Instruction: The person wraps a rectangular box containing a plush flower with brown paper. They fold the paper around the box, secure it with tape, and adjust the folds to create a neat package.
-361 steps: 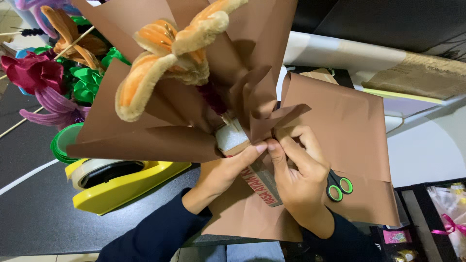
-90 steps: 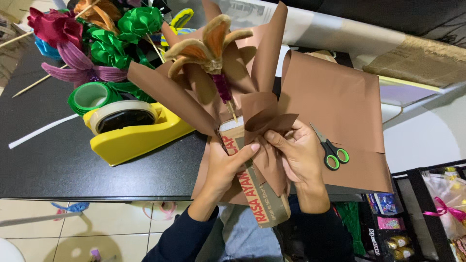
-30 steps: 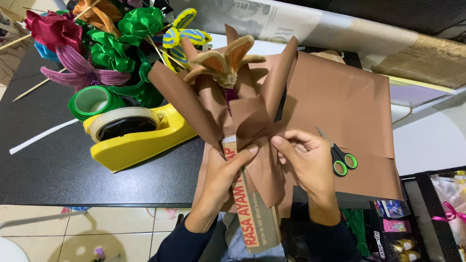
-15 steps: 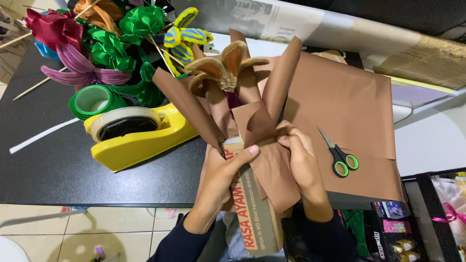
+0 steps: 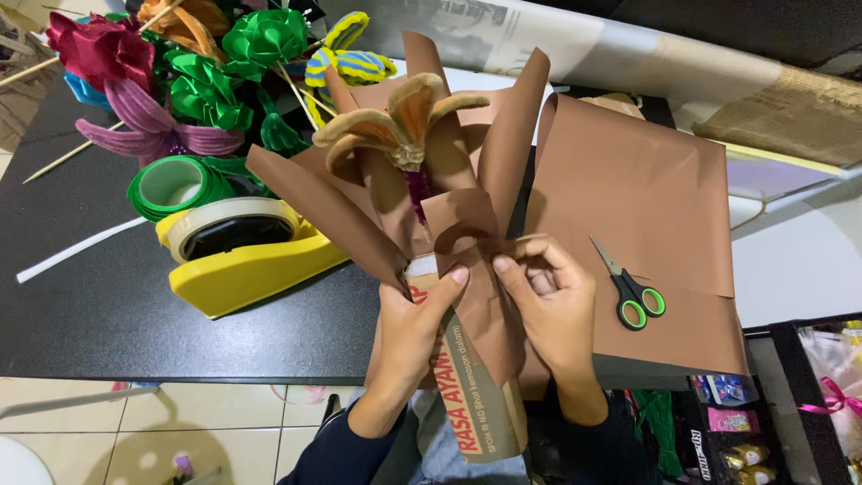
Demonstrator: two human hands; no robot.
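Left grip: left hand [image 5: 409, 328] closed round the long printed box [image 5: 471, 382], thumb pressing the paper's neck.
Right grip: right hand [image 5: 552, 305] pinches a fold of the brown wrapping paper [image 5: 485, 296], fingers curled tight.
Bouquet axis: runs frame-centre upward, orange flower [image 5: 400, 126] above both hands.
Nearer hand: left, at the neck.
Right of frame: green-handled scissors [image 5: 633, 292] on the table [image 5: 108, 296].

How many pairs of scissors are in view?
1. The scissors, with green handles, lie on the brown paper sheet, just beyond the right hand. Others may be hidden under the paper.
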